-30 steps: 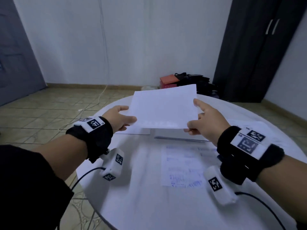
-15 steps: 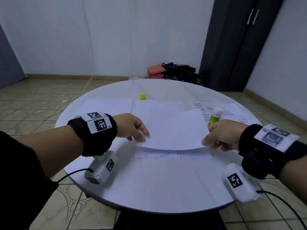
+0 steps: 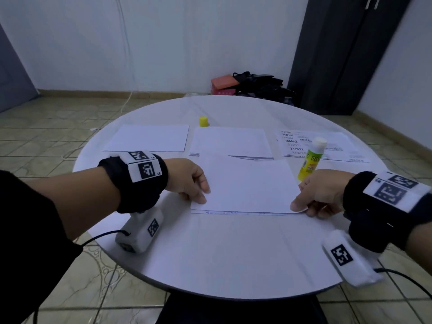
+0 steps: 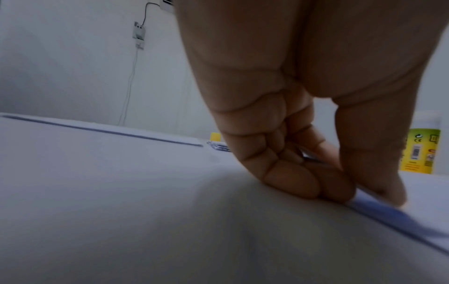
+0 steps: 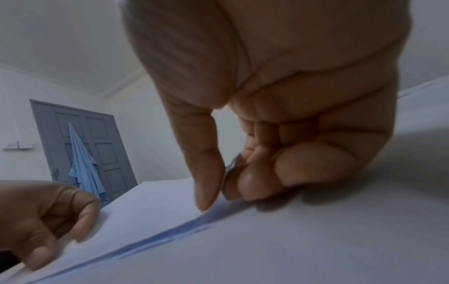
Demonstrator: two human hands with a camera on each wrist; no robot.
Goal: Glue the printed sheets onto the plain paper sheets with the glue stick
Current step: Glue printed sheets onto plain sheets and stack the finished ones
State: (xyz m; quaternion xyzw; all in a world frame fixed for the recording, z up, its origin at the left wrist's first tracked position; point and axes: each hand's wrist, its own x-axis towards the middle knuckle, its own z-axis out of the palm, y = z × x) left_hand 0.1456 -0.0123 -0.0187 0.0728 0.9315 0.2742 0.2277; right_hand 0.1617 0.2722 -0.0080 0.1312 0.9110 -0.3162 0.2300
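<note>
Your round white bench [image 3: 210,253] carries everything. Nearest you lies a plain paper sheet [image 3: 245,183], laid over a printed sheet [image 3: 233,213] whose near edge peeks out just below it. Beyond these, a second plain sheet [image 3: 149,137] lies at far left, a small stack of sheets [image 3: 231,141] lies at the middle, and more printed sheets [image 3: 336,146] lie at far right.

Your left hand [image 3: 187,181] pinches the top sheet's near left corner, thumb on top and curled fingers [image 4: 291,182] beneath the edge. Your right hand [image 3: 320,195] pinches the near right corner the same way, thumb [image 5: 206,173] pressed on the paper and fingers curled under, with that corner lifted slightly.

The glue stick [image 3: 311,160] stands upright and uncapped just beyond your right hand, beside the top sheet's right edge. Its yellow cap [image 3: 203,121] stands well apart, at the far edge of the middle stack.
</note>
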